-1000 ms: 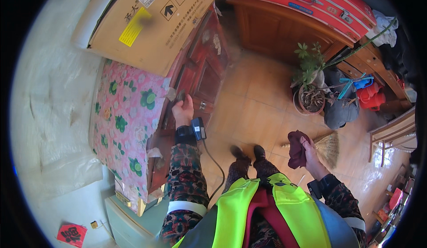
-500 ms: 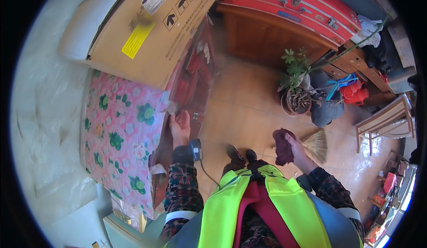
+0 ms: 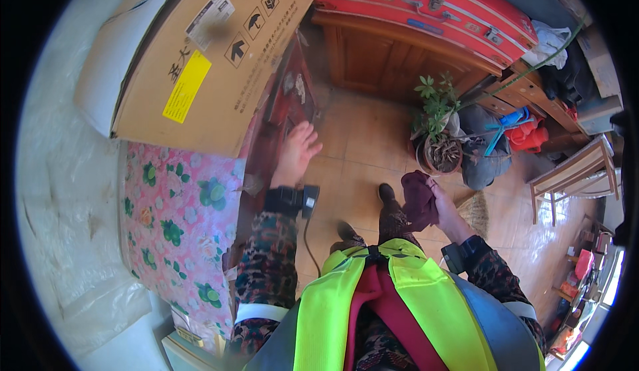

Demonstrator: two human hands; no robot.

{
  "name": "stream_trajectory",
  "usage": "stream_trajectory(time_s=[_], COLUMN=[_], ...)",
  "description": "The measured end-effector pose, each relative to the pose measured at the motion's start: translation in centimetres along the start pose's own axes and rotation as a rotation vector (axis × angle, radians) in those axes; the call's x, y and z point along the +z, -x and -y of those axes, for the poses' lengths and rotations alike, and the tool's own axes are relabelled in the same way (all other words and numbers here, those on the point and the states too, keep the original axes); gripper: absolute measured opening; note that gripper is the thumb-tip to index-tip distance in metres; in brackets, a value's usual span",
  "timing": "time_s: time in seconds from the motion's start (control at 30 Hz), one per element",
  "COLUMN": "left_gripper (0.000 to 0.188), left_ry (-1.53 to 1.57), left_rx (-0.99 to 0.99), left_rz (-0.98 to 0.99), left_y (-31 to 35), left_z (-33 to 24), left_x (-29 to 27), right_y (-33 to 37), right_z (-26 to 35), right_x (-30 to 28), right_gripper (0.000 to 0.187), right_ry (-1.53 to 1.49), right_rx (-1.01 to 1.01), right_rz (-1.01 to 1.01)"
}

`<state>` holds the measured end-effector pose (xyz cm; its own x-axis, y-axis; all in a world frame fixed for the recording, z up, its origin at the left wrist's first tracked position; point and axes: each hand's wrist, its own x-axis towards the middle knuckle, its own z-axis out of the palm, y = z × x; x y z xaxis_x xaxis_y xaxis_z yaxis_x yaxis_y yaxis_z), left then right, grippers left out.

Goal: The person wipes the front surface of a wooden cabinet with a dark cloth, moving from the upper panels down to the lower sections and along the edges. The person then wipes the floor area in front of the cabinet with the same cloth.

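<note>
My left hand is raised with its fingers apart and nothing in it, beside the dark red cabinet. In my right hand hangs a crumpled dark maroon cloth, gripped between thumb and fingers. Below the right hand, partly hidden by it, a straw broom rests on the floor. A pink flowered tablecloth covers the cabinet top left of my left hand. On the far part of that top stands a large cardboard box with a yellow label.
Ahead, a red suitcase lies on a brown wooden cabinet. A potted plant stands on the tiled floor beside a grey bag and a red watering can. At the right is a wooden chair.
My left hand has moved forward and to the right, its fingers spreading. The right hand with the cloth has risen slightly. One foot has stepped forward.
</note>
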<state>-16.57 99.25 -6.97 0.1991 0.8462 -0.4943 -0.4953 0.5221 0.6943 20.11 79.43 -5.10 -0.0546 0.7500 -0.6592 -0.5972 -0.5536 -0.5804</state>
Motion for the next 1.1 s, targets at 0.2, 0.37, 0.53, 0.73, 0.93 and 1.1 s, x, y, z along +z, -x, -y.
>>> stream_trajectory(time_s=[0.2, 0.37, 0.53, 0.73, 0.93, 1.1], left_gripper=[0.05, 0.036, 0.04, 0.04, 0.037, 0.038], left_ry=[0.37, 0.698, 0.979, 0.929, 0.86, 0.85], left_rx=[0.026, 0.122, 0.185, 0.236, 0.196, 0.091], left_rz=[-0.224, -0.476, -0.556, -0.624, -0.708, -0.704], left_y=[-10.2, -16.4, -18.6, -18.4, -18.7, -19.1], left_z=[-2.7, -3.6, -6.0, -6.8, -6.8, -7.9], left_x=[4.2, 4.3, 3.4, 4.2, 3.5, 2.7], right_y=[-3.7, -5.9, -9.1, -14.4, -16.3, -17.2], right_z=[1.3, 5.2, 11.3, 15.7, 15.1, 12.2], right_x=[-4.2, -8.3, -9.8, -9.7, -11.1, -8.9], right_gripper=[0.051, 0.051, 0.044, 0.034, 0.037, 0.039], right_ry=[0.157, 0.1, 0.093, 0.159, 0.26, 0.214], right_rx=[-0.006, 0.047, 0.083, -0.005, 0.067, 0.102], right_rz=[-0.01, -0.062, -0.051, -0.166, -0.133, -0.07])
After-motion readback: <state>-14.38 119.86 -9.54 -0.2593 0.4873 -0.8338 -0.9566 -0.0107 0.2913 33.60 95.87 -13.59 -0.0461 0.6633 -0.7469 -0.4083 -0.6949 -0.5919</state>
